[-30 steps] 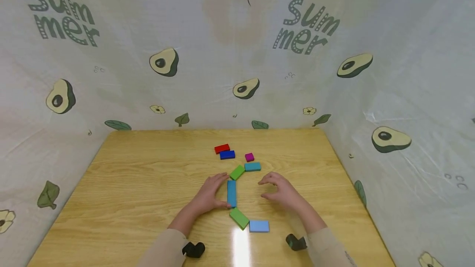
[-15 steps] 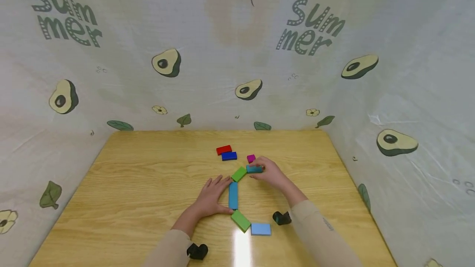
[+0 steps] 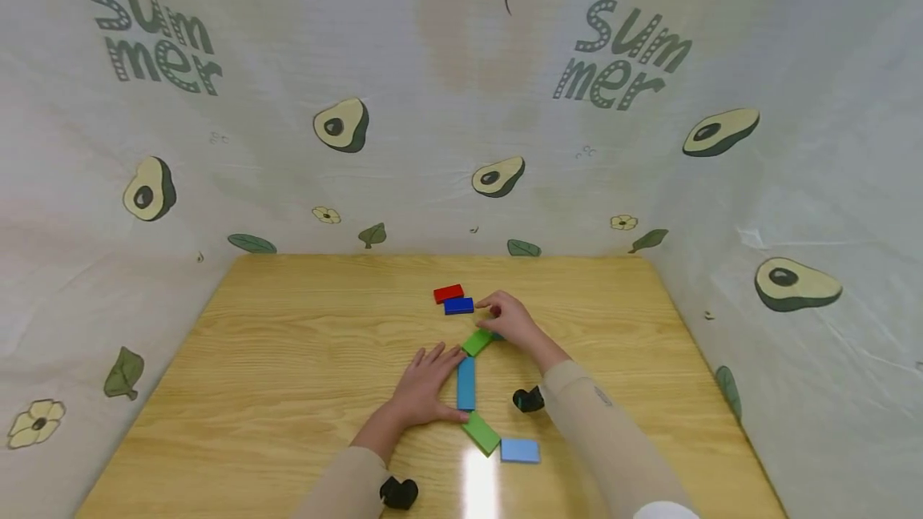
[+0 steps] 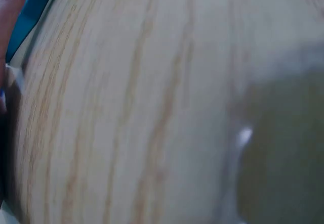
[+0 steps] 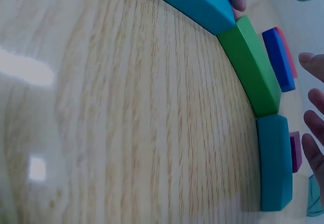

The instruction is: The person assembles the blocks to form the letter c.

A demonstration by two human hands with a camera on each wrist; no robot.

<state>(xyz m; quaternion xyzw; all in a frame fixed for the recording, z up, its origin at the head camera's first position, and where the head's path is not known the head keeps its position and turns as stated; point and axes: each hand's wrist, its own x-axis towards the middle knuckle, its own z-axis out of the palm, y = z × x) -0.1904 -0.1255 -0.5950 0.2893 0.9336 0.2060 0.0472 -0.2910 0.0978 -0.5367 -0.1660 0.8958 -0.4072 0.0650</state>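
Note:
My left hand (image 3: 424, 389) rests on the table left of a long blue block (image 3: 466, 384), fingers extended, with index fingertip and thumb near its two ends. Green blocks, one upper (image 3: 477, 342) and one lower (image 3: 481, 434), angle away from those ends. A light blue block (image 3: 520, 450) adjoins the lower green one. My right hand (image 3: 512, 321) hovers over the far end of this curve, fingers loosely bent and holding nothing. It mostly hides a teal block (image 5: 275, 163) in the head view; a small magenta block (image 5: 295, 152) behind that shows in the right wrist view.
A red block (image 3: 449, 293) and a dark blue block (image 3: 459, 306) lie together at the back, just left of the right fingertips. A patterned sheet (image 3: 418, 207) stands behind the wooden table (image 3: 303, 319). Black wrist cameras sit on both sleeves.
My right hand came in from the right to the teal block, touched it, then moved off it toward the magenta and dark blue blocks. My left hand stayed beside the long blue block.

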